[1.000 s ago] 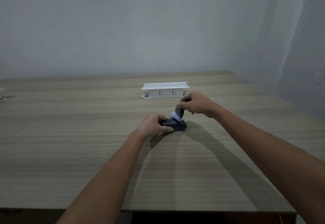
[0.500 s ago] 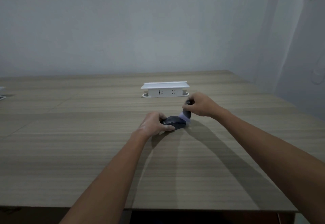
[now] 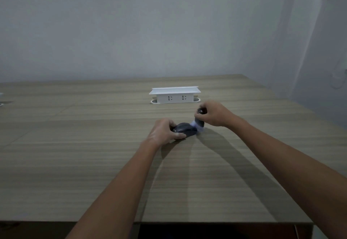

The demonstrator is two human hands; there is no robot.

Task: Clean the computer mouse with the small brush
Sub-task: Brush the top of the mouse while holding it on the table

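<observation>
Shifted slightly since half a second ago: small brush (image 3: 199, 120) now with pale bristles against the right end of the computer mouse (image 3: 185, 130), blurred there. Right hand (image 3: 216, 114) in a closed grip around the dark brush handle. Left hand (image 3: 164, 131) clamped on the mouse's left side, pinning it to the wooden surface (image 3: 93, 163). Beyond, well apart, a white socket box (image 3: 174, 95).
</observation>
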